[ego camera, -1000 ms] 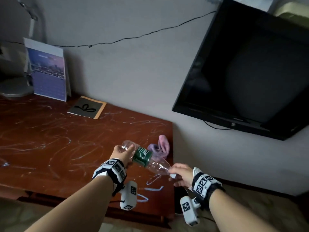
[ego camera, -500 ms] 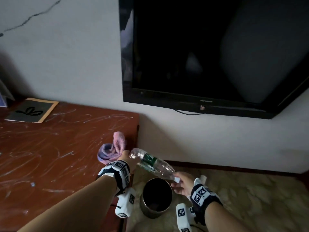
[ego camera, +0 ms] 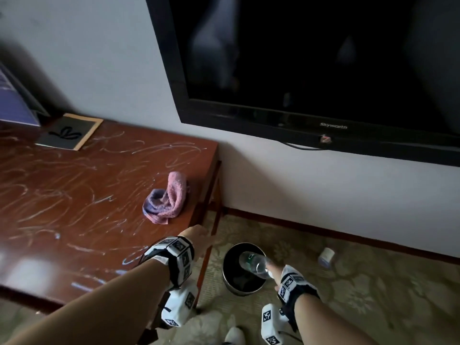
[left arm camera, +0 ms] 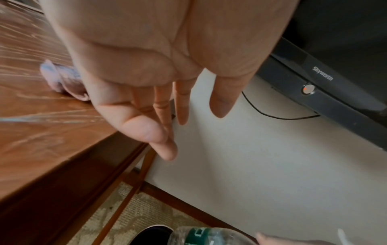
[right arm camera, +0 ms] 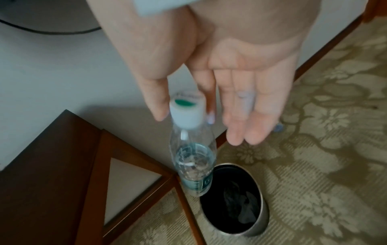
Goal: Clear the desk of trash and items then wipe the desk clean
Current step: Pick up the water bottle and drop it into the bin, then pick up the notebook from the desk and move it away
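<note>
The right hand (right arm camera: 211, 79) pinches the white cap of the plastic bottle (right arm camera: 193, 159) between thumb and forefinger, other fingers straight, above the round bin (ego camera: 242, 271) on the carpet right of the desk (ego camera: 74, 195). The left hand (left arm camera: 159, 69) hangs spread and empty over the desk's near right corner.

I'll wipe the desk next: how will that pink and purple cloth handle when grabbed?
The cloth lies crumpled in soft folds on the desk, so it is probably floppy and will drape from the hand. Its looped terry look suggests easy grip, not slippery. Likely light; it won't roll.
</note>
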Action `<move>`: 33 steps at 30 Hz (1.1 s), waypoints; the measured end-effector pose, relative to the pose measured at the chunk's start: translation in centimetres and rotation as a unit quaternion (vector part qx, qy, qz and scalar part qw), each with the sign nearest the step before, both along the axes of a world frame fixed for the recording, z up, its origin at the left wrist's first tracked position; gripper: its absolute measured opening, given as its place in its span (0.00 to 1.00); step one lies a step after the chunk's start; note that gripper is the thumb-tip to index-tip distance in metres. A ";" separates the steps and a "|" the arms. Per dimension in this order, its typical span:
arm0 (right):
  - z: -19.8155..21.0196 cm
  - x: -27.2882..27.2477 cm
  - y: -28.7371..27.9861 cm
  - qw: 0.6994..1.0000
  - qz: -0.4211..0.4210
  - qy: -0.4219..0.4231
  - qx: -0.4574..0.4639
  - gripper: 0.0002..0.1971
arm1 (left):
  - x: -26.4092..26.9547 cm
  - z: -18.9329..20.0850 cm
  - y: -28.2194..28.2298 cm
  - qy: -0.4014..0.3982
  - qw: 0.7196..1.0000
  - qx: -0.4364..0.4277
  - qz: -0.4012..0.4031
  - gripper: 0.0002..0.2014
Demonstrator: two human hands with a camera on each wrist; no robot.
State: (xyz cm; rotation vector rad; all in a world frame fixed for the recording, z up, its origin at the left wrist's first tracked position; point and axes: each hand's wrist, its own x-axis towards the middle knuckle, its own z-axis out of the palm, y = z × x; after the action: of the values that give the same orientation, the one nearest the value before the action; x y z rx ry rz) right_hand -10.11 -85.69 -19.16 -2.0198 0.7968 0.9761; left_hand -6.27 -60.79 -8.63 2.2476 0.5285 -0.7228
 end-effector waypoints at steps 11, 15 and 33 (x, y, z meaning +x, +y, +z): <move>5.1 6.9 11.0 0.977 0.120 -0.177 0.015 0.16 | -1.3 1.8 7.3 -0.015 0.998 0.028 0.052 0.05; 8.9 9.2 18.2 0.947 0.161 -0.272 0.058 0.10 | -2.4 1.9 11.1 -0.024 0.993 0.001 0.112 0.06; 13.0 10.2 34.5 0.930 0.184 -0.295 -0.115 0.10 | 1.9 2.3 27.3 -0.069 0.994 -0.080 0.031 0.05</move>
State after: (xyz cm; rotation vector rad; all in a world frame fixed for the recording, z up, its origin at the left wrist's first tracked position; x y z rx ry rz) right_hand 0.08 -51.16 -6.13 -2.5400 0.2102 0.4149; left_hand -4.35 -33.46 -6.29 2.1037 0.4536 -0.5549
